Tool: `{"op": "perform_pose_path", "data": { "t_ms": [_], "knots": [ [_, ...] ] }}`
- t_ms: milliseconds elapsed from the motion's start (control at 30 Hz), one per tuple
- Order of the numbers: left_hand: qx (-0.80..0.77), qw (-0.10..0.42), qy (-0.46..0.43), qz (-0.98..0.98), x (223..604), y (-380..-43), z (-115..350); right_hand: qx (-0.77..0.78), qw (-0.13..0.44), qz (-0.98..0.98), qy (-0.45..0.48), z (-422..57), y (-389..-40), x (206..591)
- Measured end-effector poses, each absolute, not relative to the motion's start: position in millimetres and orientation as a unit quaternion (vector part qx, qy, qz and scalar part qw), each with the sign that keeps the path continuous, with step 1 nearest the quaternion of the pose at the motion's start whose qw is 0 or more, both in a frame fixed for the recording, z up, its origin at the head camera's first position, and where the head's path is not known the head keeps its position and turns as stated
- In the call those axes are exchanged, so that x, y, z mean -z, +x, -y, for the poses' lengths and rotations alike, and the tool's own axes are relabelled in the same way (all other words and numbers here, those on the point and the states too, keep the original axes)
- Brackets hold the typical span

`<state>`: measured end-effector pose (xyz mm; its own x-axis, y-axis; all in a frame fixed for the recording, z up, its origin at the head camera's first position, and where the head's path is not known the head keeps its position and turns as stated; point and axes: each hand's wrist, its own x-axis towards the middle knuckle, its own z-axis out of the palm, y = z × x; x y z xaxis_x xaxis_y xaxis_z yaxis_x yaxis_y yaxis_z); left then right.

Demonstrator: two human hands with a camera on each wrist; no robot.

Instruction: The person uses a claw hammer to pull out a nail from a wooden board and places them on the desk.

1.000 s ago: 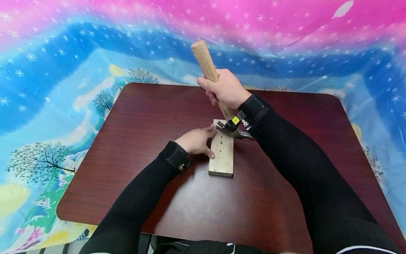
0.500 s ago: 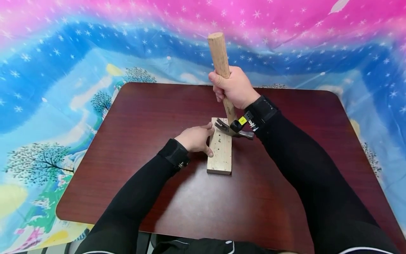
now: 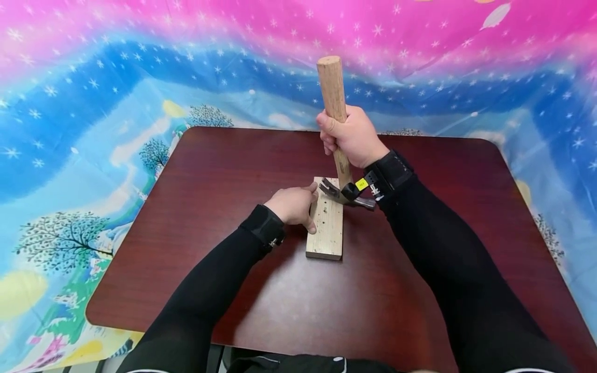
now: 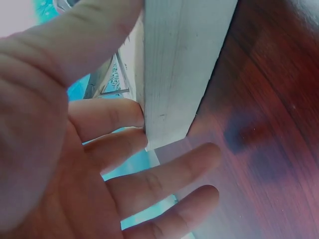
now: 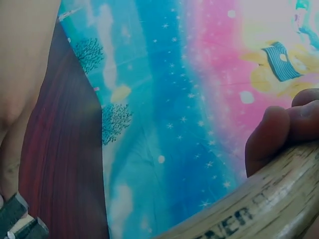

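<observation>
My right hand grips the wooden handle of a claw hammer, which stands nearly upright with its butt end up. The steel head lies across the far part of a pale wooden block, claw to the left, striking face past the right edge. Along the block's left edge rests my left hand, thumb and index fingertip against it. The left wrist view shows this hand's fingers spread and mostly straight beside the block. A thin nail-like shaft sticks out of the block near the claw. In the right wrist view, fingers wrap the printed handle.
The block lies on a dark red-brown table with rounded corners. Several small dark holes or marks dot the block's top. A pink and blue printed cloth hangs behind and around the table.
The hammer handle has swung from leaning left to almost upright, and my right hand has moved right with it. My left hand has stayed at the block's left edge.
</observation>
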<state>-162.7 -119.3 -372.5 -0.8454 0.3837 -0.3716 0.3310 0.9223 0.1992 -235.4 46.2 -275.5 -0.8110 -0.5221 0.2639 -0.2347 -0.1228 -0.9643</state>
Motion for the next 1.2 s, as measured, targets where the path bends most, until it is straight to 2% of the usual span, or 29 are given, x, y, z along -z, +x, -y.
{"op": "perform_pose_path", "data": {
  "t_ms": [533,733,967,1200],
  "knots": [
    [-0.029,0.209,0.205,-0.956,363.5,-165.9,110.7,0.738,0.092,-0.592,-0.31,-52.1,-229.0,273.2],
    [-0.014,0.212,0.195,-0.958,368.7,-164.4,113.9,0.737,0.101,-0.595,-0.306,-47.0,-228.3,280.6],
    [-0.01,0.203,0.196,-0.959,369.5,-165.5,112.0,0.742,0.076,-0.59,-0.31,-48.8,-228.1,283.8],
    [0.008,0.217,0.169,-0.961,368.1,-165.4,113.8,0.762,0.082,-0.564,-0.307,-54.5,-223.5,283.4]
  ]
}}
